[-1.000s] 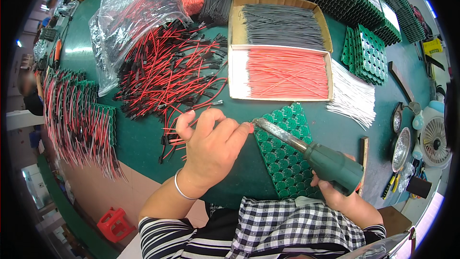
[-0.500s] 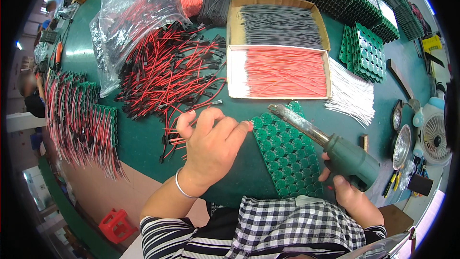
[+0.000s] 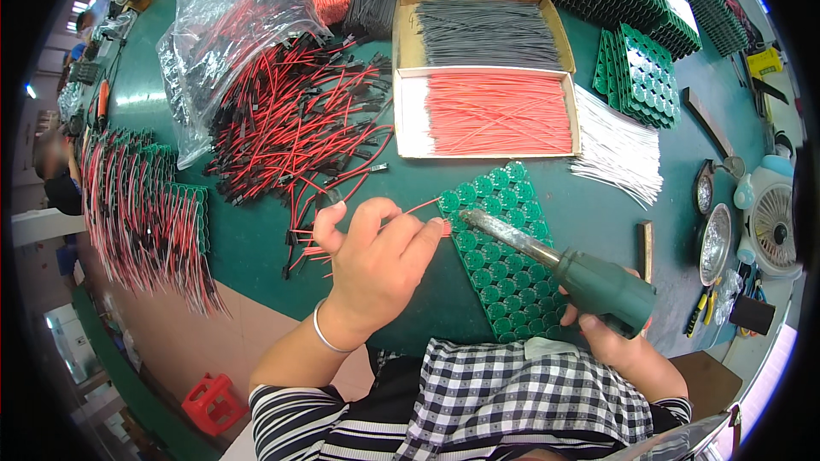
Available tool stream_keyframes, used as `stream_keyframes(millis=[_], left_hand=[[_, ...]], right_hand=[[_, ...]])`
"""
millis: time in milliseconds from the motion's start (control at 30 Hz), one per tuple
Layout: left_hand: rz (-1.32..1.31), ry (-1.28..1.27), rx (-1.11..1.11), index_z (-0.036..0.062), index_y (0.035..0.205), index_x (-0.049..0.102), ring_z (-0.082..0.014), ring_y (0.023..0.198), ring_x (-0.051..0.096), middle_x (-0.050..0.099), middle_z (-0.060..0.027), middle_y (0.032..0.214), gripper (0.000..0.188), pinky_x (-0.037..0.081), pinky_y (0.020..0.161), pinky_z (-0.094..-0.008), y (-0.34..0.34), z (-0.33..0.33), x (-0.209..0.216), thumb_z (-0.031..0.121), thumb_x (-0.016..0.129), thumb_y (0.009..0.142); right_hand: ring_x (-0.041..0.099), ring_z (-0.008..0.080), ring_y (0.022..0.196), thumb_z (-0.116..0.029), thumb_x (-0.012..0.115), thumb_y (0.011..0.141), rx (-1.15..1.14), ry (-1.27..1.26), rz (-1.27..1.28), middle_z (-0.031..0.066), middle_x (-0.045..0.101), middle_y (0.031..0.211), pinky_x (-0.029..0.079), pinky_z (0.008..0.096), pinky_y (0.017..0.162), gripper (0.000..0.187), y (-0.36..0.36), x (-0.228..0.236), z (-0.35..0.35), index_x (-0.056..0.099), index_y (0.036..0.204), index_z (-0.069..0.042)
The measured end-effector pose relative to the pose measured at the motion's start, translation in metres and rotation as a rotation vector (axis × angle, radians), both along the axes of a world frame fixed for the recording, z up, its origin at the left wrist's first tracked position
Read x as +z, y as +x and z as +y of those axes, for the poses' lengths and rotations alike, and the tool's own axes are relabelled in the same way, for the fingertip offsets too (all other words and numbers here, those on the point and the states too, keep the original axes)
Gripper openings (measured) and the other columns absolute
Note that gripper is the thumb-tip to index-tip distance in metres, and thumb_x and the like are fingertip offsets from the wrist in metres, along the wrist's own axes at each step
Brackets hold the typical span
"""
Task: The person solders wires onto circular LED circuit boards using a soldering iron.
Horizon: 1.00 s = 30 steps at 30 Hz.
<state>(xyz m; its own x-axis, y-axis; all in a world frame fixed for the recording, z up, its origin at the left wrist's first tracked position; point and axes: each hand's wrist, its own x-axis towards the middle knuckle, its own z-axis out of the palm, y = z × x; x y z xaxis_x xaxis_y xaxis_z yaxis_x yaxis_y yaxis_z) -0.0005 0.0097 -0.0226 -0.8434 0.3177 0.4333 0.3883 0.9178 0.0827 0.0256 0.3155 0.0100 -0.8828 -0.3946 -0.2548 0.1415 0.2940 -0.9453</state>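
My left hand (image 3: 367, 252) is closed in a pinch on a bunch of thin red wires (image 3: 446, 229), whose ends poke out at the fingertips and behind the hand. One red wire (image 3: 424, 205) reaches the upper left corner of a green circuit board panel (image 3: 508, 277), made of many round boards. In my right hand (image 3: 608, 340) is a green soldering gun (image 3: 602, 286) with a long, stained metal barrel. Its tip is over the panel's left edge, close to my left fingertips; whether it touches a board I cannot tell.
Beyond the panel stands a carton (image 3: 400, 119) of grey and red wires, with white wires (image 3: 615, 145) beside it. Red-and-black connector leads (image 3: 290, 119) lie left, partly under a plastic bag (image 3: 231, 8). Wired boards (image 3: 145, 213) stand far left; a fan (image 3: 773, 226) is right.
The soldering gun's tip has moved left and down across the panel toward my left fingertips. A red wire now spans to the panel's corner. The whole view has shifted slightly.
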Motion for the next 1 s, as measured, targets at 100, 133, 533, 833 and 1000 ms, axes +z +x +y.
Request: stream_keyframes(millis=[100, 133, 533, 833, 1000], left_hand=[[-0.006, 0.016, 0.003, 0.0251, 0.083, 0.075, -0.0122, 0.087, 0.053, 0.06, 0.0135, 0.077, 0.012, 0.023, 0.099, -0.0452, 0.0, 0.0, -0.003, 0.016, 0.076, 0.075], [-0.007, 0.016, 0.004, 0.0253, 0.083, 0.075, -0.012, 0.087, 0.053, 0.059, 0.0134, 0.077, 0.012, 0.023, 0.098, -0.0451, 0.0, 0.001, -0.003, 0.016, 0.077, 0.075], [-0.023, 0.012, 0.0, 0.0257, 0.085, 0.075, -0.0124, 0.087, 0.053, 0.058, 0.0125, 0.078, 0.016, 0.024, 0.097, -0.0457, -0.002, 0.0, -0.005, 0.014, 0.077, 0.073], [-0.024, 0.01, 0.011, 0.0254, 0.085, 0.075, -0.013, 0.086, 0.053, 0.057, 0.0119, 0.078, 0.017, 0.025, 0.095, -0.0458, 0.001, 0.002, -0.005, 0.013, 0.077, 0.073], [-0.016, 0.009, -0.003, 0.0251, 0.085, 0.075, -0.0133, 0.087, 0.054, 0.058, 0.0114, 0.078, 0.017, 0.026, 0.094, -0.0454, -0.001, 0.002, -0.007, 0.013, 0.077, 0.073]], right_hand=[[0.07, 0.0257, 0.091, -0.008, 0.069, 0.083, -0.031, 0.046, -0.02, 0.0141, 0.068, 0.109, 0.055, 0.0368, 0.082, 0.029, 0.006, -0.007, 0.004, 0.069, 0.111, -0.002], [0.066, 0.0284, 0.098, -0.006, 0.07, 0.081, 0.019, 0.113, 0.005, 0.014, 0.068, 0.111, 0.053, 0.0397, 0.086, 0.029, 0.007, -0.009, 0.006, 0.07, 0.11, -0.003], [0.058, 0.0343, 0.111, -0.009, 0.075, 0.076, 0.013, 0.167, 0.018, 0.0146, 0.067, 0.116, 0.047, 0.0441, 0.094, 0.033, 0.01, -0.019, 0.003, 0.071, 0.109, -0.004], [0.066, 0.0273, 0.091, -0.014, 0.068, 0.085, 0.028, 0.088, 0.027, 0.0109, 0.071, 0.096, 0.05, 0.0415, 0.087, 0.027, 0.002, -0.004, -0.003, 0.068, 0.109, -0.003], [0.068, 0.0187, 0.066, -0.018, 0.062, 0.087, -0.098, 0.003, 0.109, 0.0032, 0.071, 0.075, 0.053, 0.0382, 0.077, 0.025, 0.005, -0.012, -0.001, 0.068, 0.106, -0.003]])
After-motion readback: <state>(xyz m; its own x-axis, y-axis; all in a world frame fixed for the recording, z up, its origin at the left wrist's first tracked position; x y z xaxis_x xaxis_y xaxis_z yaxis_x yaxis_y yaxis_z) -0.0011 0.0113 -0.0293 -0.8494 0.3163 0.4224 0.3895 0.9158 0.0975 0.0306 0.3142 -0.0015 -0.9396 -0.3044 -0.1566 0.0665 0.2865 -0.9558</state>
